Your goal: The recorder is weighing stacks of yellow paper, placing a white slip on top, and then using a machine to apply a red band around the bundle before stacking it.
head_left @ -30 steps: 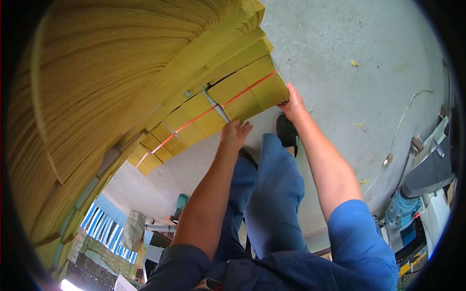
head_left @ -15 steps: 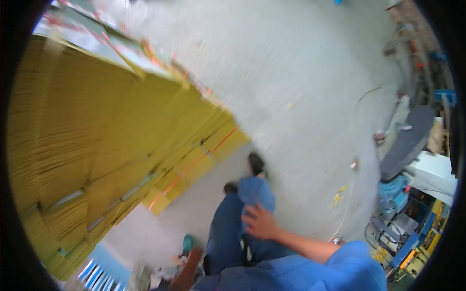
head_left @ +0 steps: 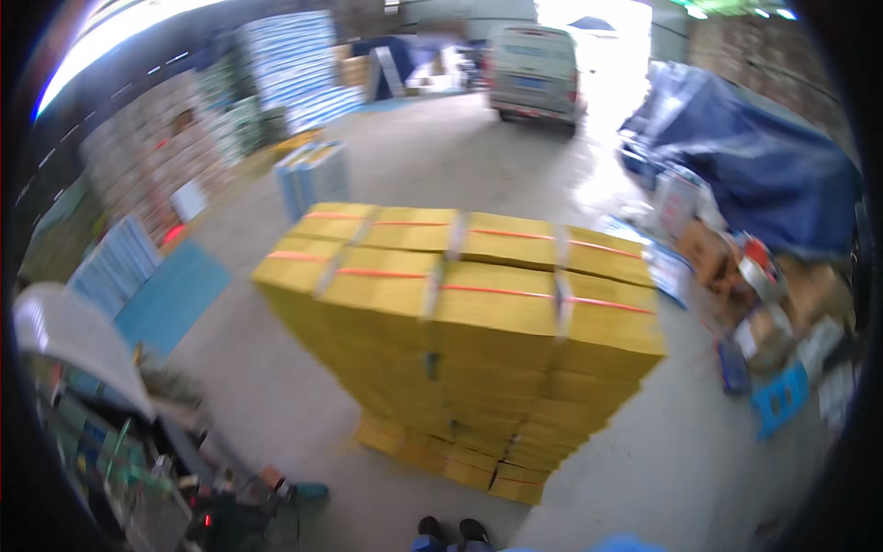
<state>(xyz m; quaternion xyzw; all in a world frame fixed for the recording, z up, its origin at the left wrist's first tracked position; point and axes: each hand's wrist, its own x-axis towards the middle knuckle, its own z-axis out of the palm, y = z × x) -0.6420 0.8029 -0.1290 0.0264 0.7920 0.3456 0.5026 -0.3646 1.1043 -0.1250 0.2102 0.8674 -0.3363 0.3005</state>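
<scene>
While you are standing upright and looking out over the work area, neither of your hands is showing in the head view, so no grip on anything is visible and whether your fingers are spread or curled is not shown. Only your shoes (head_left: 451, 532) and a sliver of blue sleeve or trouser at the lower edge are appearing below you. Directly ahead of your feet, the stack of yellow bundles (head_left: 460, 340) is resting on the concrete floor (head_left: 276, 405), each bundle bound with orange straps (head_left: 497, 292). Its long axis is running left to right across your view, and it is lying roughly centred, so neither hand is reading as nearer. Farther out, a white van (head_left: 533, 69) is sitting ahead, a blue tarpaulin (head_left: 763, 175) is covering goods to your right, and stacked cartons (head_left: 147, 156) are lining your left.
</scene>
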